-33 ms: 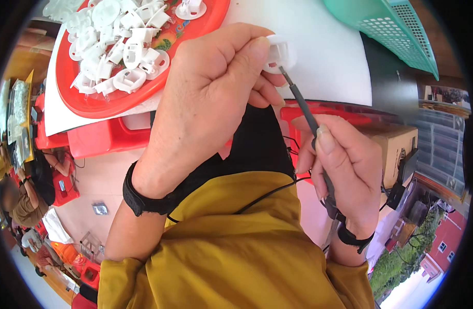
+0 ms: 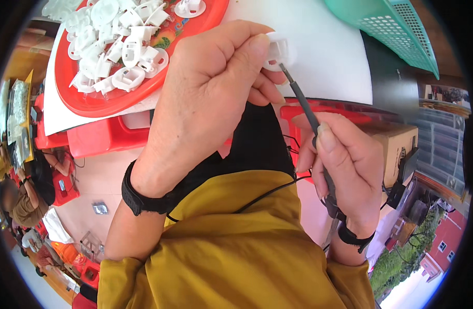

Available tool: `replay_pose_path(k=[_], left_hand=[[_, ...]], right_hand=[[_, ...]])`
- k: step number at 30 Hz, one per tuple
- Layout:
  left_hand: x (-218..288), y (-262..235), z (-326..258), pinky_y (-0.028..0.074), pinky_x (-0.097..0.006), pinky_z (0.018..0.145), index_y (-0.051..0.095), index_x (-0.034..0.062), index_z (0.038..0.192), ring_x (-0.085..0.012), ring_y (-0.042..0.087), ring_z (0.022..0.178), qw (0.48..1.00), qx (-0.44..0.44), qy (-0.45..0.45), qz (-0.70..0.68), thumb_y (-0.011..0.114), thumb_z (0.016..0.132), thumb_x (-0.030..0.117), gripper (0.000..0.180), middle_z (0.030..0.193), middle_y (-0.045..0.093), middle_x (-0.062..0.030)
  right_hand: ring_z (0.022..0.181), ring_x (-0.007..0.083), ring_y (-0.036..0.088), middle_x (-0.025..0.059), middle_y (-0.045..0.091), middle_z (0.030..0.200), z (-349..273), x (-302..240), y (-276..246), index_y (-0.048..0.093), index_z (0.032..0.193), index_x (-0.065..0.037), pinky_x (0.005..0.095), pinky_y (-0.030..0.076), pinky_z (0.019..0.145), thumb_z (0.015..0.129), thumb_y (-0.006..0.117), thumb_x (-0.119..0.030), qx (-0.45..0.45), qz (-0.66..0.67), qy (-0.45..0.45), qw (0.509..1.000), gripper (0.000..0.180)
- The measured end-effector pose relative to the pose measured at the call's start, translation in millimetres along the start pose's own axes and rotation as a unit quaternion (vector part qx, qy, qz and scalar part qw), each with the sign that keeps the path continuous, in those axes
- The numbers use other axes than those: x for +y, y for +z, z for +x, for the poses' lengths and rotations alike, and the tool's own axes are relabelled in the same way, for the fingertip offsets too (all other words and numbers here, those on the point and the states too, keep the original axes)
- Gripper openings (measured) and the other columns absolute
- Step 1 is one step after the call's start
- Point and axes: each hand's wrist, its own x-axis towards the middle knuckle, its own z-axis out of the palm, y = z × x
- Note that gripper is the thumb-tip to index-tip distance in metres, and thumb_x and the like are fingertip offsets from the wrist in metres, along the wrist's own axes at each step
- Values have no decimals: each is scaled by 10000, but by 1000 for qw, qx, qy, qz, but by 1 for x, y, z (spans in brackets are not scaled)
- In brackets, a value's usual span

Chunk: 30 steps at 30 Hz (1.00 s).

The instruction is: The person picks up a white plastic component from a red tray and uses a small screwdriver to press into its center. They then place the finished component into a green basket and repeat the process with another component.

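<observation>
A small white plastic fitting (image 2: 278, 50) is pinched between the thumb and curled fingers of the left hand (image 2: 216, 98), held just above the near edge of the white table (image 2: 329, 56). The tip of a slim dark-shafted tool (image 2: 306, 108), a small screwdriver or pick by its look, is set into the underside of the fitting. The tool's handle is gripped by the right hand (image 2: 344, 170), whose fingers are wrapped around it with the thumb pressed along the shaft.

Judged from the picture, the work is well short of done: one piece is in hand, and a large heap of similar white plastic parts (image 2: 118, 46) is piled on the round red tray (image 2: 92, 105) at the far left of the table. Whether those parts are finished or waiting cannot be told; no separate finished pile is seen.

The fitting is moulded from smooth, slightly glossy plastic, with a round flange and a raised boxy centre. The heaped parts share that shape, with slotted openings. The tray is glossy and shallow-rimmed. A teal plastic basket (image 2: 396, 26) with a perforated grid wall is seen at the far right of the table. Black bands are worn on both wrists, and mustard-yellow sleeves (image 2: 236, 247) of matte cloth cover the forearms.
</observation>
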Motion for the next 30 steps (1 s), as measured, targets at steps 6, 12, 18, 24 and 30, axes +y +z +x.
replay_pose_path(k=[6, 12, 18, 24, 30], left_hand=[[-1, 2, 1, 544, -233, 659, 594, -23, 1139, -138, 664, 734, 1000, 4, 9, -1, 490, 983, 197, 289, 882, 663, -100], [0, 16, -7, 545, -233, 658, 596, -17, 1136, -137, 663, 741, 995, 96, 22, -13, 499, 979, 201, 286, 891, 665, -96], [2, 10, -1, 542, -229, 656, 596, -13, 1122, -130, 660, 738, 997, 74, 15, 31, 516, 972, 202, 274, 888, 666, -92], [3, 17, -8, 538, -234, 668, 597, -12, 1111, -127, 657, 742, 997, 76, 22, 11, 521, 970, 202, 268, 891, 663, -89], [3, 22, -8, 535, -239, 684, 605, -8, 1092, -123, 654, 752, 994, 106, 3, -11, 530, 966, 202, 256, 874, 654, -72]], right_hand=[[409, 45, 403, 84, 568, 634, 3, -4, 4, 567, 1104, 100, 176, 314, 421, 994, 403, -199, 19, 1, -5, 1000, 358], [433, 45, 416, 67, 580, 644, 4, 1, 8, 572, 1120, 86, 174, 328, 435, 988, 433, -179, 36, -30, -37, 998, 327], [513, 85, 463, 56, 566, 646, 8, 3, 11, 585, 1105, 59, 227, 374, 492, 953, 507, -104, 98, -232, -158, 955, 236], [534, 142, 491, 105, 565, 679, 11, 1, 12, 579, 1094, 61, 270, 403, 517, 933, 529, -69, 109, -325, -206, 917, 214], [642, 254, 575, 167, 611, 803, 11, 1, 15, 577, 1107, 56, 300, 460, 597, 927, 532, -61, 101, -350, -187, 912, 220]])
